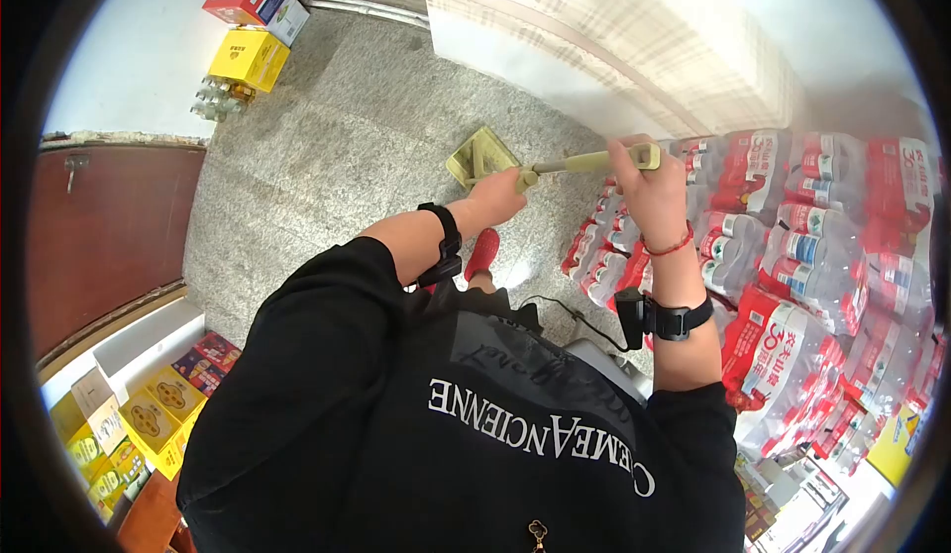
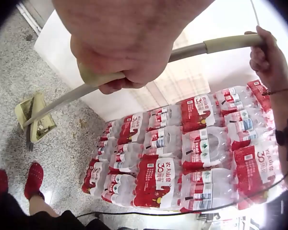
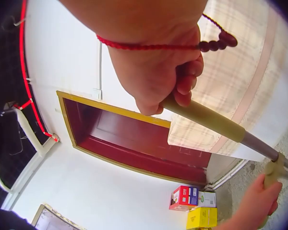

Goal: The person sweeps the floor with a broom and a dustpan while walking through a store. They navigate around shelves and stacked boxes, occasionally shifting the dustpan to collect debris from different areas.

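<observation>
A long-handled pale green dustpan (image 1: 462, 166) stands on the speckled floor, with comb teeth and bits of litter showing in the left wrist view. My left hand (image 1: 495, 197) grips the pale green top of its handle. Higher up to the right, my right hand (image 1: 649, 192) holds the pale green grip of a broom handle (image 3: 211, 120), fingers wrapped round its end. From there the metal pole (image 2: 187, 52) slants down past my left hand toward the pan. A narrow dark strip (image 2: 30, 139), apparently the broom head, lies across the pan.
Plastic-wrapped water bottle packs (image 1: 758, 340) are stacked on the right, near my right forearm. A white block with a checked cover (image 1: 594, 38) borders the floor. Cartons (image 1: 248, 58) and glass bottles (image 1: 218, 98) stand at the far left wall. A red shoe (image 1: 482, 253) is below my left hand.
</observation>
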`<action>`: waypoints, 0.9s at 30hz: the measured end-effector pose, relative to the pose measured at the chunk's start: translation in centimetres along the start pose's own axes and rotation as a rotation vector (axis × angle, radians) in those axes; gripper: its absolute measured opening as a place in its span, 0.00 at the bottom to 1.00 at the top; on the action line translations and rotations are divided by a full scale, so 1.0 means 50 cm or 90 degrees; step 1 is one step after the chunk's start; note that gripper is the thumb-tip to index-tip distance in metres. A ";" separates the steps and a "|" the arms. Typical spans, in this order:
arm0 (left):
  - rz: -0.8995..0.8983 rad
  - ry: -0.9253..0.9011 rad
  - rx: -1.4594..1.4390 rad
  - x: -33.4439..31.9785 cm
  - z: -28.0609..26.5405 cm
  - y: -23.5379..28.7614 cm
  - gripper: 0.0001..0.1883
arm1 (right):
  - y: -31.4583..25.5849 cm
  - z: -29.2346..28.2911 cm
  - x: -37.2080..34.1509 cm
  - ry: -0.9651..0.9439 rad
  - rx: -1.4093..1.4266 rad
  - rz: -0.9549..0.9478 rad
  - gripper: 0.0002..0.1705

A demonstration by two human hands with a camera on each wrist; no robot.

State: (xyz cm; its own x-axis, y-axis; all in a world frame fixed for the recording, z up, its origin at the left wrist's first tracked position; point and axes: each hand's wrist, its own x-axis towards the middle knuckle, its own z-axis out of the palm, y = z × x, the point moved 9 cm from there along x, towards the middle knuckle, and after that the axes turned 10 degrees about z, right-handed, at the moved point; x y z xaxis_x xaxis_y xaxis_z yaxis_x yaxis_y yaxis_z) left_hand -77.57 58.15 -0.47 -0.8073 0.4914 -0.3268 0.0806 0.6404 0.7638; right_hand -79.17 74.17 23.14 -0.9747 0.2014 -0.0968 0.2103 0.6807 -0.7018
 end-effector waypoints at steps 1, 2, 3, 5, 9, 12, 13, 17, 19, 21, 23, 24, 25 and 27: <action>0.003 -0.014 0.007 -0.015 0.002 -0.013 0.17 | -0.006 0.012 -0.013 -0.013 0.030 0.009 0.12; 0.008 -0.026 0.016 -0.029 0.000 -0.023 0.17 | -0.014 0.022 -0.024 -0.024 0.060 0.017 0.12; 0.010 -0.028 0.015 -0.045 -0.007 -0.029 0.17 | -0.020 0.031 -0.035 -0.021 0.058 0.019 0.12; 0.008 -0.053 0.029 -0.078 -0.020 -0.044 0.17 | -0.038 0.044 -0.054 0.002 0.065 -0.006 0.11; 0.097 -0.034 0.057 -0.177 -0.069 -0.175 0.19 | 0.034 -0.062 -0.058 0.124 0.117 0.220 0.10; 0.141 -0.059 0.143 -0.259 -0.034 -0.251 0.20 | -0.003 -0.090 -0.069 0.067 -0.015 0.021 0.12; 0.105 -0.064 0.094 -0.255 -0.086 -0.215 0.20 | -0.019 -0.095 -0.066 0.046 0.043 0.140 0.13; 0.061 -0.060 0.062 -0.284 -0.155 -0.207 0.20 | -0.032 -0.128 -0.128 0.020 0.065 0.191 0.14; 0.062 -0.067 0.042 -0.298 -0.159 -0.239 0.20 | -0.002 -0.133 -0.173 -0.037 0.099 0.288 0.14; 0.064 -0.073 0.023 -0.314 -0.165 -0.258 0.20 | 0.045 -0.135 -0.209 -0.057 0.116 0.312 0.15; 0.069 -0.022 0.045 -0.328 -0.193 -0.260 0.18 | 0.099 -0.105 -0.246 -0.111 0.148 0.348 0.16; 0.072 -0.025 0.044 -0.334 -0.197 -0.266 0.18 | 0.125 -0.077 -0.262 -0.174 0.213 0.345 0.20; 0.051 0.000 0.023 -0.341 -0.208 -0.280 0.18 | 0.162 -0.044 -0.279 -0.206 0.238 0.373 0.21; 0.031 0.020 -0.001 -0.357 -0.214 -0.307 0.18 | 0.249 0.027 -0.320 -0.247 0.285 0.494 0.23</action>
State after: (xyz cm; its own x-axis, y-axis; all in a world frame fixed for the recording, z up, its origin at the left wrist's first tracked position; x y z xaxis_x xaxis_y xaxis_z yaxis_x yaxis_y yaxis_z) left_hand -70.66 33.23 -0.42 -0.8208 0.5025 -0.2716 0.1191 0.6157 0.7789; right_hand -61.05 78.45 14.99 -0.5514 0.1810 -0.8144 0.8342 0.1102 -0.5403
